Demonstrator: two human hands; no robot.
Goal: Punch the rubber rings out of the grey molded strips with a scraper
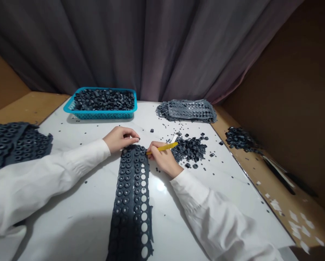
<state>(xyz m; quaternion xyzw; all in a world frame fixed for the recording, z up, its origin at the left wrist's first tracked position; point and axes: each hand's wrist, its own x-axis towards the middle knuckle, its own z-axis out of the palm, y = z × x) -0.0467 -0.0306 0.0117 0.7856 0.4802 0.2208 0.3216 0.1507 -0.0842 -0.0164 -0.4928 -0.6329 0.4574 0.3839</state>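
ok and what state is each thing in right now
Blue basket, full of dark pieces
Middle strip, right column mostly open holes, other columns holding rings
Left sheet, rings in place
Far stack, layered, full of holes
Loose pieces, heaped and scattered
Yellow tool, gripped
Right hand, closed on the tool
Left hand, fingertips drawn together, grip unclear

1. Strip (132, 177) on table (213, 192), from clock centre to 6 o'clock.
2. Basket (104, 115) at 11 o'clock, parts (104, 99) inside, curtain (162, 47) behind.
3. Stack (191, 110) at 2 o'clock, behind the pile (191, 148) at 3.
4. Sheets (15, 143) at 9 o'clock.
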